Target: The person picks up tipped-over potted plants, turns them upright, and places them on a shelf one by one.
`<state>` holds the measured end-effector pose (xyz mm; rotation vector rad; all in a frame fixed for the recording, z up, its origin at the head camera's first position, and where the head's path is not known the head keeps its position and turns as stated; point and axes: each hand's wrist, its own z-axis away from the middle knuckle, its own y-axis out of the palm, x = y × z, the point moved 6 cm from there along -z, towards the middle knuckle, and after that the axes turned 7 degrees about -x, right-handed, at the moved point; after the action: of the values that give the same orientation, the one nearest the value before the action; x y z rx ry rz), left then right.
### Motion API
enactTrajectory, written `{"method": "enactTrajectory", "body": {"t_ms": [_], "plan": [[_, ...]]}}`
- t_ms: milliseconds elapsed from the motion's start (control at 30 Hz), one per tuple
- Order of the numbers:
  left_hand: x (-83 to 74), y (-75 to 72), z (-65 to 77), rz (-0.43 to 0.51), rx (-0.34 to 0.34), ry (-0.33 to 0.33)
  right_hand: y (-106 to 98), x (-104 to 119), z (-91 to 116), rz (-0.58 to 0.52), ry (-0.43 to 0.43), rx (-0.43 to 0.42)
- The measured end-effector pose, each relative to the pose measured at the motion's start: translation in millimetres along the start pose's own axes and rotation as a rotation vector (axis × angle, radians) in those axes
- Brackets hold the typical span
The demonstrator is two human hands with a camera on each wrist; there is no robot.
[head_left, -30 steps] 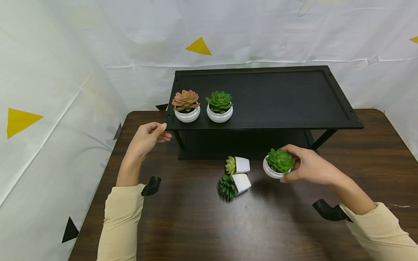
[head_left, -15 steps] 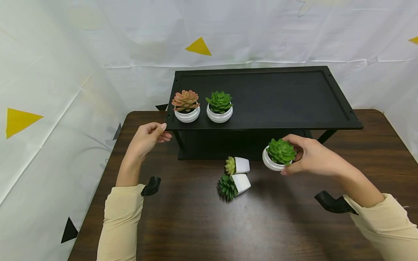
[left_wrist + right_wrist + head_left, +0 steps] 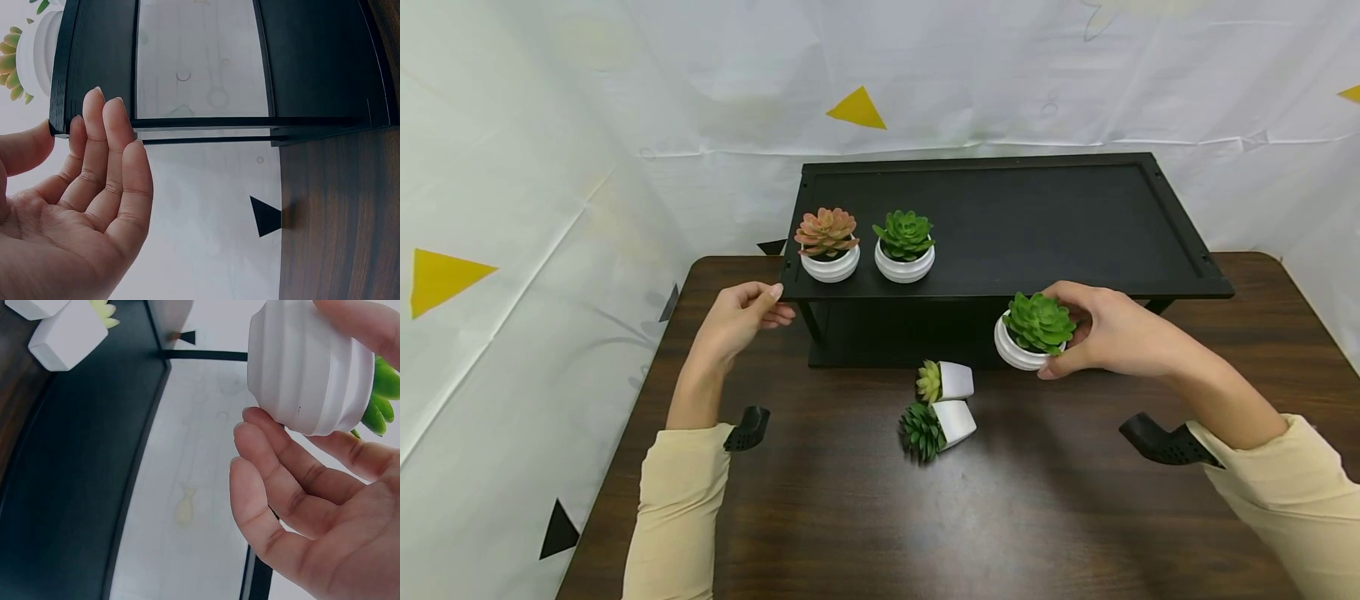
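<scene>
My right hand holds a green succulent by its round white ribbed pot, raised in front of the shelf's front edge. In the right wrist view the thumb and fingers grip the pot from opposite sides. At the front left corner of the two-tier black shelf, my left hand pinches the top board's edge, thumb above and fingertips below. An orange-pink succulent and another green succulent, both in round white pots, stand upright on the top board's left part.
Two small succulents in white pots lie on their sides on the brown wooden table: a yellow-green one by the lower tier and a dark green one nearer me. A white sheet hangs behind and at the left.
My right hand has lifted the green succulent up and toward the shelf, slightly leftward at the end. The left hand stays at the shelf corner.
</scene>
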<state>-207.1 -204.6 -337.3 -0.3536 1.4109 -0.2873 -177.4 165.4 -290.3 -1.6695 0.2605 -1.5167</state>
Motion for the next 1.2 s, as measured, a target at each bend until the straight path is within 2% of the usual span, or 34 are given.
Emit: {"method": "enactTrajectory", "body": {"t_ms": [467,767,933,1200], "plan": [[0.2,0.0,-0.2,0.0,0.001,0.003,-7,13,-16,-0.025,-0.01,-0.008],[0.0,-0.2,-0.5,-0.001,0.003,0.012,-12,20,-26,0.023,-0.017,-0.023],[0.1,-0.6,-0.8,-0.003,0.003,0.005,-14,26,-33,0.001,0.012,-0.043],[0.1,-0.4,-0.2,-0.007,0.004,-0.007,-16,29,-45,-0.027,0.052,-0.03]]}}
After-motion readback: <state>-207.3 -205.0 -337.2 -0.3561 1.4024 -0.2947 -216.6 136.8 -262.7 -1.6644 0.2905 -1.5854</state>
